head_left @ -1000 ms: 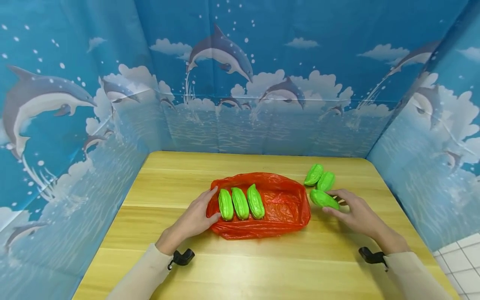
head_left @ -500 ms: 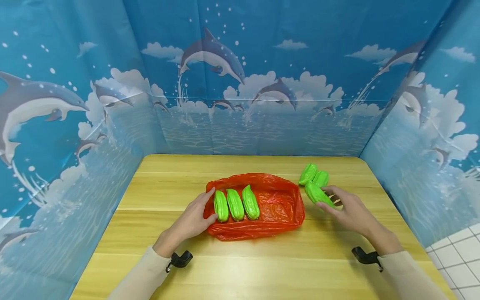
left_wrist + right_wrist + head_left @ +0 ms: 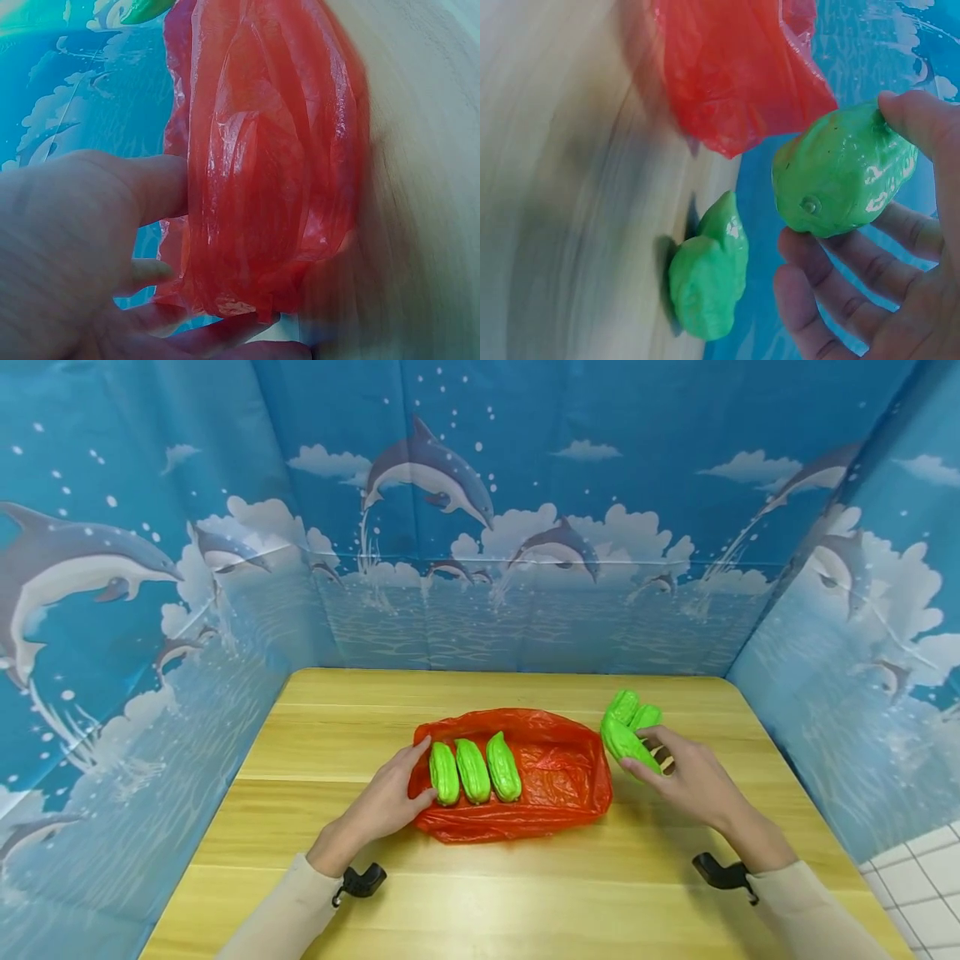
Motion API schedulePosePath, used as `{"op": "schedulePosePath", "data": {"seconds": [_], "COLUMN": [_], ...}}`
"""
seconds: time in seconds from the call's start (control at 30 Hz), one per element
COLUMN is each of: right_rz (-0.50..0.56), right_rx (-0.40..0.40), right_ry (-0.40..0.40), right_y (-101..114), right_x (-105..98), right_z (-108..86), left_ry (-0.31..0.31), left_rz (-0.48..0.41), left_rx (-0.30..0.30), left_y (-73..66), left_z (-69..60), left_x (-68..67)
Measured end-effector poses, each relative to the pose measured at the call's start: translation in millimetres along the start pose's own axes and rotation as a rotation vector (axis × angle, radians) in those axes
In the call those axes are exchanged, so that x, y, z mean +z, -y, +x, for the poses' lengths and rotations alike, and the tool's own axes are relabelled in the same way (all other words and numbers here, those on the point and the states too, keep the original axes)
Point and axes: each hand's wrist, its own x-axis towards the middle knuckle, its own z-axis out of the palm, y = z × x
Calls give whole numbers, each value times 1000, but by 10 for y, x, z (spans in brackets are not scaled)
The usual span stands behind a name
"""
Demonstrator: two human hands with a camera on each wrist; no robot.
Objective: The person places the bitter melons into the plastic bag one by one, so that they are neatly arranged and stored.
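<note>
An open red plastic bag lies on the wooden table. Three ridged green gourds, resembling bitter melons, lie side by side in its left half. My left hand holds the bag's left end, thumb at the rim in the left wrist view, the other fingers lower and partly hidden. Right of the bag, my right hand grips another bitter melon between thumb and fingers, raised off the table. Two more bitter melons rest behind it, one partly covered in the head view.
The wooden table reaches forward to a blue dolphin-print curtain that also runs along both sides. White floor tiles show at the lower right. A black wrist camera sits at each sleeve cuff.
The bitter melon in my right hand has turned more upright and moved slightly left towards the bag's right end. My left hand keeps its place on the bag. The head view shifted slightly.
</note>
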Motion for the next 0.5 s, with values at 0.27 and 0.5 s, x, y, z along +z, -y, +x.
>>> {"op": "schedulePosePath", "data": {"seconds": [0.27, 0.5], "right_rz": [-11, -15], "right_rx": [-13, -4], "right_ry": [-13, -5], "right_y": [117, 290], "right_x": [-10, -10], "right_z": [95, 169], "left_ry": [-5, -5], "left_rz": [-2, -16], "left_rx": [-9, -4], "left_y": [25, 44], "left_z": [-6, -20], "left_x": [3, -8]}}
